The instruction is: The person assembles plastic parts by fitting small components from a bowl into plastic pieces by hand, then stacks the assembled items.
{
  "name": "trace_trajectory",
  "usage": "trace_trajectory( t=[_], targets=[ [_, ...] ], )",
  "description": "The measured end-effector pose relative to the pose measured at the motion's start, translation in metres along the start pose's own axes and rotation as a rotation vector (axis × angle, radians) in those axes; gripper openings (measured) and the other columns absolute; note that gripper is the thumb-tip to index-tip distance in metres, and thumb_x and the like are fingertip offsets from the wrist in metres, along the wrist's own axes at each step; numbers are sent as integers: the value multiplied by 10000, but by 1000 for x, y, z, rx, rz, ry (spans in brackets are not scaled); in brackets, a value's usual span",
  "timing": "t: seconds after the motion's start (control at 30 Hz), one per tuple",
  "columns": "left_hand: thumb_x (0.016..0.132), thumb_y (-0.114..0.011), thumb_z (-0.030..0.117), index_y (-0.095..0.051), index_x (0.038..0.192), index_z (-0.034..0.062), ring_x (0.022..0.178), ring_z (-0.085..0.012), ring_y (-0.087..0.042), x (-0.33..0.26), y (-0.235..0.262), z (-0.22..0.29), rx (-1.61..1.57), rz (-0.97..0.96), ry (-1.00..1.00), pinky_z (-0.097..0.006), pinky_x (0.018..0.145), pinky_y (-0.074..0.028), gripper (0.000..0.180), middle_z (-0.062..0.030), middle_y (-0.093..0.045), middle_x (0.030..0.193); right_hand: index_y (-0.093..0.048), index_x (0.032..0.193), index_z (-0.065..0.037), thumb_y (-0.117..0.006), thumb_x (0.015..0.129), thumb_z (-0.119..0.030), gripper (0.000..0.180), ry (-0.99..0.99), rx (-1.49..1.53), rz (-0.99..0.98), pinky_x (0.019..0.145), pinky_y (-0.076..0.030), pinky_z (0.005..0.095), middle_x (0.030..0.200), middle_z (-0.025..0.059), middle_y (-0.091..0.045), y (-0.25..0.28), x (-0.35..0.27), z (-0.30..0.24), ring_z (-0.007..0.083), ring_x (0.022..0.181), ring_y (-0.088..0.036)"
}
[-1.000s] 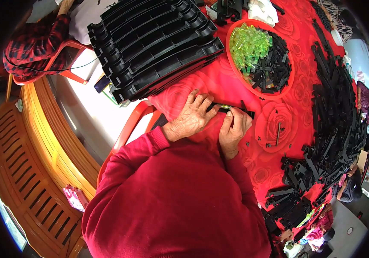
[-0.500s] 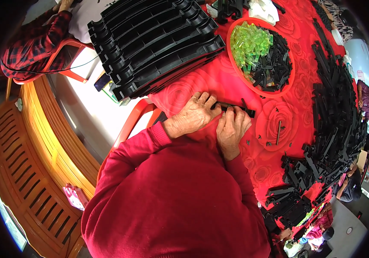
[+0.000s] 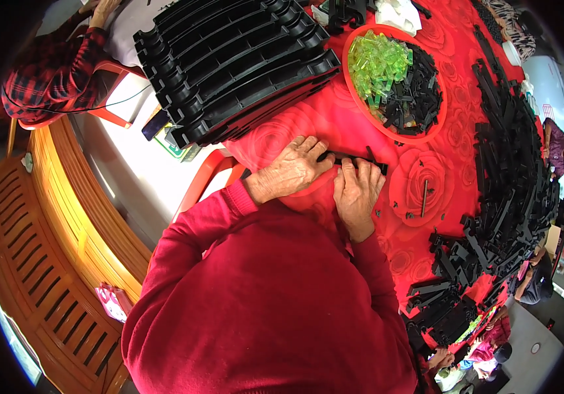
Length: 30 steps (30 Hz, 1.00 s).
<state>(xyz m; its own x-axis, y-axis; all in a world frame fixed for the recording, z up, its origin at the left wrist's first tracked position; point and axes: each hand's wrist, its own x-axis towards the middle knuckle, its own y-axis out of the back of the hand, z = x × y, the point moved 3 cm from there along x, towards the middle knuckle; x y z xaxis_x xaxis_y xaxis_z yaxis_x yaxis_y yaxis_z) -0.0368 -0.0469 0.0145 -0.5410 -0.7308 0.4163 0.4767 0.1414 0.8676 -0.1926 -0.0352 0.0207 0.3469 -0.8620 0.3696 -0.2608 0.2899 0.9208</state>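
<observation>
On the red, rose-patterned worktop (image 3: 334, 110), our left hand (image 3: 295, 167) and right hand (image 3: 358, 199) partly covered a slim black plastic strip (image 3: 349, 157); we couldn't tell whether fingers clamped it, and uneven pressing could have skewed it.

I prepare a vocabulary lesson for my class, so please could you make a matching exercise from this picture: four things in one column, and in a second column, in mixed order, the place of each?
Things
1. black strip
2. yellow-green pieces
3. thin rod
4. wooden bench

Places
A. along the left side of the picture
B. on a large printed rose
C. by the fingers of the left hand and the right hand
D. in the red basin, beside small black pieces

Right pairs: 1-C; 2-D; 3-B; 4-A
</observation>
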Motion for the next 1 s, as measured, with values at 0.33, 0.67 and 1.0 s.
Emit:
trace_trajectory(
  t=[0.33, 0.67, 1.0],
  targets=[
    [792, -587, 190, -650, 1009, 79, 967, -281, -561, 10, 2, -4, -65, -147, -5, -382, 823, -484, 252, -116, -586, 999, -640, 1092, -90, -621, 781, -176, 323, 1, 121, -61, 818, -374, 429, 1010, 98, -549, 1, 4, 4, 290, 941, -487],
    [789, -548, 190, -642, 984, 72, 911, -250, -550, 16, 5, -2, -56, -102, -28, -363, 767, -494, 247, -73, -556, 904, -631, 1116, -85, -593, 787, -180, 345, -7, 154, -156, 817, -364, 426, 997, 117, -526, 4, 5, 4, 292, 929, -488],
    [801, -550, 176, -628, 1019, 95, 1014, -289, -552, 13, 6, -2, -54, -242, 17, -401, 857, -462, 245, -119, -571, 1020, -632, 1000, -61, -610, 763, -30, 239, -163, 268, 117, 814, -413, 424, 958, 119, -570, 48, 13, 44, 308, 918, -517]
  ],
)
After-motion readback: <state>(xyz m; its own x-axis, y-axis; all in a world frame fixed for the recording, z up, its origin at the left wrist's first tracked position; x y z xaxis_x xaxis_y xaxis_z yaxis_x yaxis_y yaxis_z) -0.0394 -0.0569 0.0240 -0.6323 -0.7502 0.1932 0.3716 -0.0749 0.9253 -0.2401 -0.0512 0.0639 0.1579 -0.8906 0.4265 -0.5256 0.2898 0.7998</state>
